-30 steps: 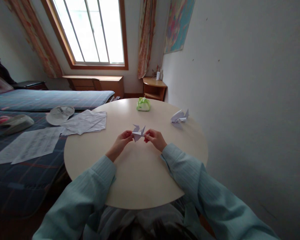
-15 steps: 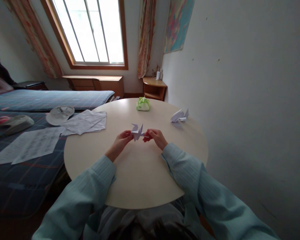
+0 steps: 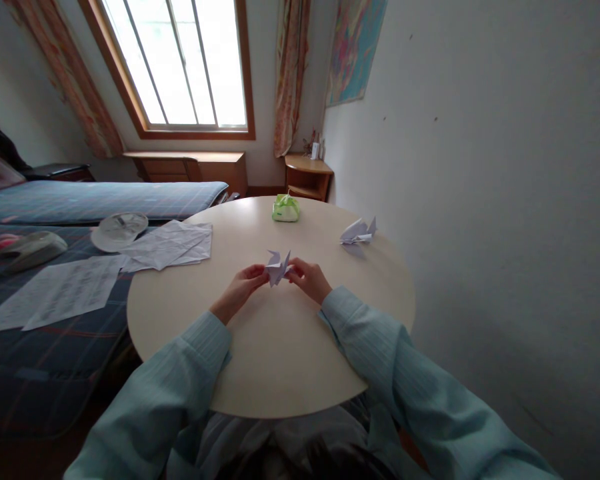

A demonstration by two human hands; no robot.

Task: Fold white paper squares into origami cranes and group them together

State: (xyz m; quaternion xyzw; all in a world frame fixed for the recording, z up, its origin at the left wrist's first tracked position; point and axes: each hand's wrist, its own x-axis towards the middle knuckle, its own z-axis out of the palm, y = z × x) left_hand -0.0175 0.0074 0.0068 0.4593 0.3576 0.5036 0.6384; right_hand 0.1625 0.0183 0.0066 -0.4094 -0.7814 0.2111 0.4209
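A small folded white paper crane [image 3: 277, 269] is held just above the round table [image 3: 285, 360], its pointed ends sticking up. My left hand [image 3: 243, 288] pinches its left side between thumb and fingers. On the other side, my right hand [image 3: 310, 277] has its fingertips closed on the crane's right end. The fingertips partly cover both ends of the paper.
Another folded white paper figure [image 3: 358, 233] rests on the table's right side by the wall. A green and white tissue pack [image 3: 285, 209] sits at the far edge. Creased white sheets [image 3: 173, 245] overlap the left edge, beside the bed [image 3: 55, 380].
The crane has turned slightly and shifted a little to the right. My right hand's fingers have closed in nearer to the crane's body. My left hand keeps its hold.
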